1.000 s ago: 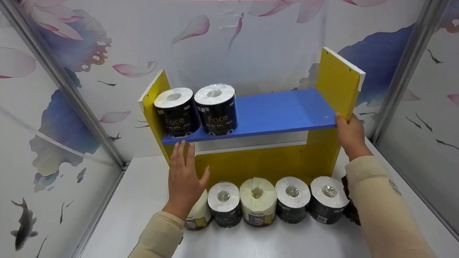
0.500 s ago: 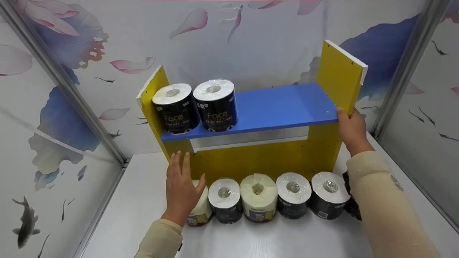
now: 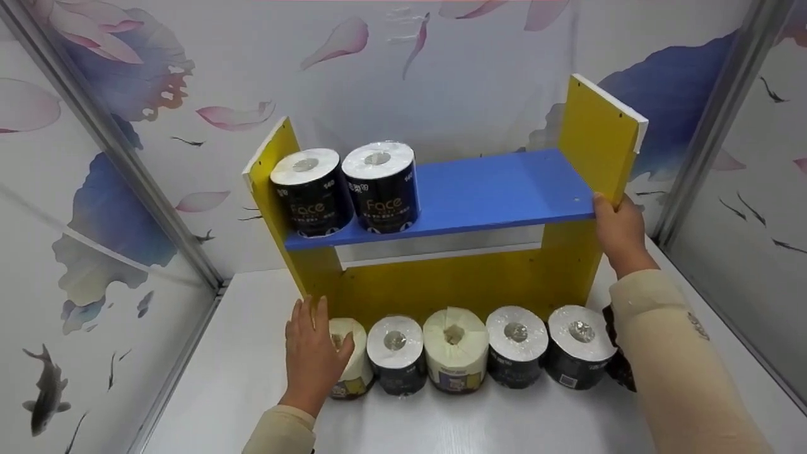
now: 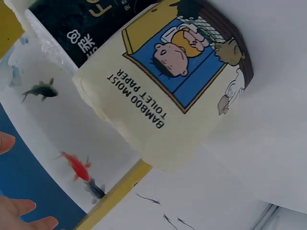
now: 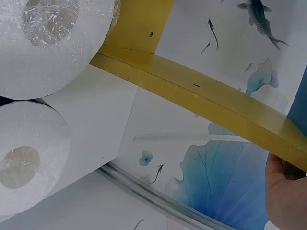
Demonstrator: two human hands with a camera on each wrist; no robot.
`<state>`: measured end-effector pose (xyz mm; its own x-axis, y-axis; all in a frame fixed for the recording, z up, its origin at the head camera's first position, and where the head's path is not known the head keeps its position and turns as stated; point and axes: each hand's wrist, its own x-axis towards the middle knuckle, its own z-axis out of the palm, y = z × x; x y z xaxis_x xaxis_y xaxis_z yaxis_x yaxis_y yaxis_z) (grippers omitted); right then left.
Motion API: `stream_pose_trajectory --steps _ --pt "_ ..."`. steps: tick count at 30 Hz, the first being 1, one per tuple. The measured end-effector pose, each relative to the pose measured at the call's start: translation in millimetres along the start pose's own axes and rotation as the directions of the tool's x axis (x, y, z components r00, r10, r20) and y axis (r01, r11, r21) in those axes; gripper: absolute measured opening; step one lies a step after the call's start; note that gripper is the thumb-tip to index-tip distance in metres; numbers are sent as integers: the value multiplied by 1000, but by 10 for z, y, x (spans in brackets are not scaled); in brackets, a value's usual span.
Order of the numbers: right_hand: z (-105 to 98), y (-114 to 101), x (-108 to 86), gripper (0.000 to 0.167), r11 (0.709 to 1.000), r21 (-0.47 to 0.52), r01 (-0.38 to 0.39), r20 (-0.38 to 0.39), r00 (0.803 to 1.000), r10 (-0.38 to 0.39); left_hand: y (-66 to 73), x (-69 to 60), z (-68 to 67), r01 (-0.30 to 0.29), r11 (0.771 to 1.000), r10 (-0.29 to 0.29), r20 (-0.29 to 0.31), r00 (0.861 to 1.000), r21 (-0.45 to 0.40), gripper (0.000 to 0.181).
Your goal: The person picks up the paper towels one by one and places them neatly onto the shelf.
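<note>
Seemingly steadying the shelf for loading: right hand (image 3: 621,236) grips its yellow side panel (image 3: 597,139); left hand (image 3: 312,362), fingers straight, slightly spread, beside the leftmost cream roll (image 3: 359,371) on the worktop (image 3: 504,422); next, likely, grasp and lift clear of the neighbouring roll (image 3: 397,375).

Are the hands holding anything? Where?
The right hand grips the right yellow side panel by its front edge, beside the blue board; the left hand holds nothing.

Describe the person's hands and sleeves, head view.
Left hand and right hand: bare, no gloves. Left sleeve and right sleeve: beige, reaching about the wrist. The right sleeve bears a small greyish mark, too small to make out.
</note>
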<state>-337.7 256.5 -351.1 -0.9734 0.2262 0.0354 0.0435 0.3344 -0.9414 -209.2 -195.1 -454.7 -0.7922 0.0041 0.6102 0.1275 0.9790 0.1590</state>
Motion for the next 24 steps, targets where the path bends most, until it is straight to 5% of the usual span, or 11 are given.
stream_pose_trajectory --steps 8,15,24 --pt "-1 -4 -6 73 1000 5 6 17 1000 -6 -83 -159 84 102 995 -99 140 985 -10 75" --pt "-4 -4 5 74 999 31 -15 9 1000 14 -99 -241 161 158 987 -151 176 973 -26 76" --pt "17 -7 7 73 1000 29 -5 -3 1000 5 -79 -319 236 345 924 -297 260 919 -167 82"
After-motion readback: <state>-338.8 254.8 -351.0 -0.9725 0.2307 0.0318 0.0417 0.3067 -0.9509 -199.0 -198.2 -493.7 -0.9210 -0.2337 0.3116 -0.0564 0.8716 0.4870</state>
